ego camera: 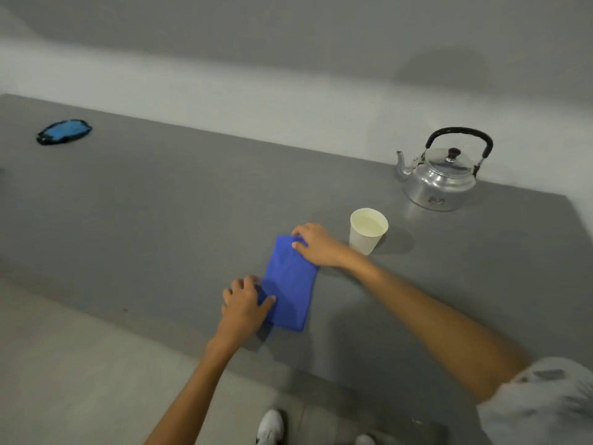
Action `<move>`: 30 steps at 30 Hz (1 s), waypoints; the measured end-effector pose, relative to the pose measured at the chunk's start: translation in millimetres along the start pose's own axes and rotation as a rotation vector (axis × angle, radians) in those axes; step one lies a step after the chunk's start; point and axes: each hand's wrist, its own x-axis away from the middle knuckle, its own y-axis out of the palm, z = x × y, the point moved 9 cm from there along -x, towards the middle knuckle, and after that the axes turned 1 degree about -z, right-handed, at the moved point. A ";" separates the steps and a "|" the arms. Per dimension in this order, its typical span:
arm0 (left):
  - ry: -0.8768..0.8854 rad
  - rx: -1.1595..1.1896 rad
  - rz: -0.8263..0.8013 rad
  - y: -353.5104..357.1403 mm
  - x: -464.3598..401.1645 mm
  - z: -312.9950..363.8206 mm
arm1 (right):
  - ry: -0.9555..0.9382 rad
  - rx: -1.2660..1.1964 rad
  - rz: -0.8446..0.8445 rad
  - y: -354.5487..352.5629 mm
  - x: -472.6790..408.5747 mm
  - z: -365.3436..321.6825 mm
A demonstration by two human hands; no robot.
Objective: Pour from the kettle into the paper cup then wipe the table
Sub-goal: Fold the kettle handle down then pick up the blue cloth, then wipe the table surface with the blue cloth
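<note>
Mid-frame: my left hand and right hand pinch folded blue cloth on grey table; I'd wipe flat, clear of filled white paper cup.

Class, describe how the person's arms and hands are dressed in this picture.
Both forearms are bare, and the left hand and right hand wear no gloves, rings or watch. A short grey sleeve covers the right upper arm.

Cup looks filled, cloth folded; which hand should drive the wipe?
Probably the left hand: it grips the blue cloth's near end, clear of the paper cup. The right hand sits beside that cup.
</note>
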 end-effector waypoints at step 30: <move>0.022 0.134 -0.438 73.4 64.9 19.2 | 0.076 0.236 0.311 61.3 66.2 45.2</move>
